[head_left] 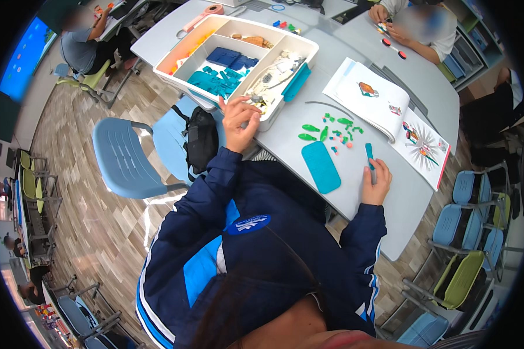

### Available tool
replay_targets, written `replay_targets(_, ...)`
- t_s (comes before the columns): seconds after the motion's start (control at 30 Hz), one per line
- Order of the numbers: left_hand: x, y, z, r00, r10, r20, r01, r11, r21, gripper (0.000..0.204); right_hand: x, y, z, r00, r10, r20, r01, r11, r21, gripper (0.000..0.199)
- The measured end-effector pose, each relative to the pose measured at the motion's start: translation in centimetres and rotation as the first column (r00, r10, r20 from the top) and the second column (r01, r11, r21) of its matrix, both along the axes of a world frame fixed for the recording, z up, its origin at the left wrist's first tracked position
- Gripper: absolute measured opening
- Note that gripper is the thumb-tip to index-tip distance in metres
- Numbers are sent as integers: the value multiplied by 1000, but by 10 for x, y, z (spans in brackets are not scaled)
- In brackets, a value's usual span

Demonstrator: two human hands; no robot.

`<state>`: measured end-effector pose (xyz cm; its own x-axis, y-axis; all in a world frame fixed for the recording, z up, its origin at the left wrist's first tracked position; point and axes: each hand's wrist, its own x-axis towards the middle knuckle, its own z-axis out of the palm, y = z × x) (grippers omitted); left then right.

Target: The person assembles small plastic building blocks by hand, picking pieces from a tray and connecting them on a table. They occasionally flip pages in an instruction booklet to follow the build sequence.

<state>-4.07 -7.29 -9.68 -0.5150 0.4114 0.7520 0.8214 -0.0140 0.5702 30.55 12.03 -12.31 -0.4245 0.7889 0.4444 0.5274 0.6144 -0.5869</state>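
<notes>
My left hand (240, 121) rests at the near edge of a white divided box (195, 93), its fingers apart and loosely bent over the rim. Beside those fingers is the compartment of white and grey building pieces (275, 72). Other compartments hold teal pieces (212, 83), dark blue pieces (224, 57) and brown pieces (253, 41). On the table my right hand (378, 181) pinches the lower end of a narrow teal strip (369, 151). Left of it lies a flat teal plate with rounded corners (321, 167). Green leaf-shaped pieces (324, 134) and small pink and blue bits lie above the plate.
An open picture booklet (374, 96) lies at the right of the table. A blue chair (124, 157) with a black bag (202, 139) stands at my left. Across the table another person (425, 32) handles small parts. A roll of pink tape (213, 9) lies behind the box.
</notes>
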Motion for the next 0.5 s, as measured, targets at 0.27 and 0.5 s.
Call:
replay_targets(0.27,-4,1,-4,1000,14,-28,-13,999,43,7,-4,-4,6,1000,-12,23,12,1000,7,28)
replay_targets(0.5,-17,-3,-17,980,-67,-187,58,997,-51,2,-7,-7,13,998,-62,7,62,998,-22,27)
